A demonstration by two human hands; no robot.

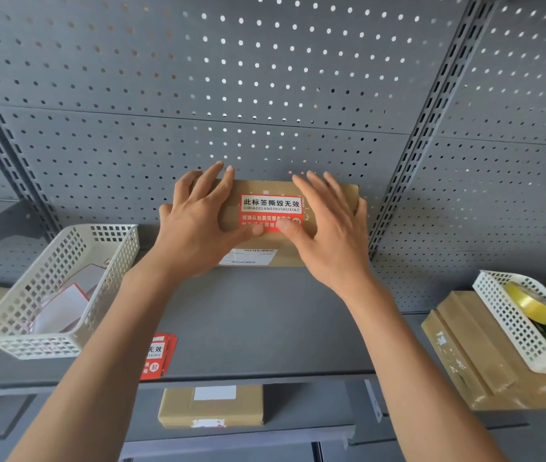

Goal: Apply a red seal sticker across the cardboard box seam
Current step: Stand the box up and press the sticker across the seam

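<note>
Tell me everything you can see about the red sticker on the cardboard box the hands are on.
The red sticker is a rectangle, seemingly glossy paper, lying flat on top of the cardboard box near its middle. Its upper part is a white panel with black Chinese characters and small Latin letters; below that, pale text runs on red. Both thumbs press its lower edge: the left hand from the left, the right hand from the right, hiding part of the bottom text. The box sits on a grey shelf.

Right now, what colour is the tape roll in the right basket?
Yellow, seen in the head view: tape roll in the white basket.
</note>
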